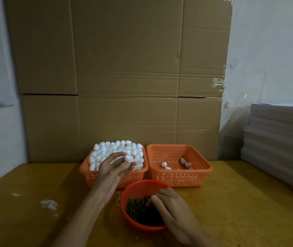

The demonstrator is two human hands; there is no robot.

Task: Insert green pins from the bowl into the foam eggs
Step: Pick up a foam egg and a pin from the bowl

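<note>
The foam eggs (117, 148) look white, matt and faintly grainy, while the two perforated orange plastic baskets (177, 177) have a dull sheen and the red plastic bowl (138, 188) is smoother and glossier around its thin, dark green pins (135, 209). The tabletop (240, 202) looks like yellow-brown wood or laminate, smooth, softly shiny and scuffed. Behind it the brown corrugated cardboard (124, 68) is matt, its clear tape (217, 83) crinkled and glossy, and the stacked grey boards (275, 139) look matt.

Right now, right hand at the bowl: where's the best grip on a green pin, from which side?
Probably pinch one green pin mid-shaft from straight above: they lie flat in a heap, and the red bowl wall blocks any side approach.
</note>
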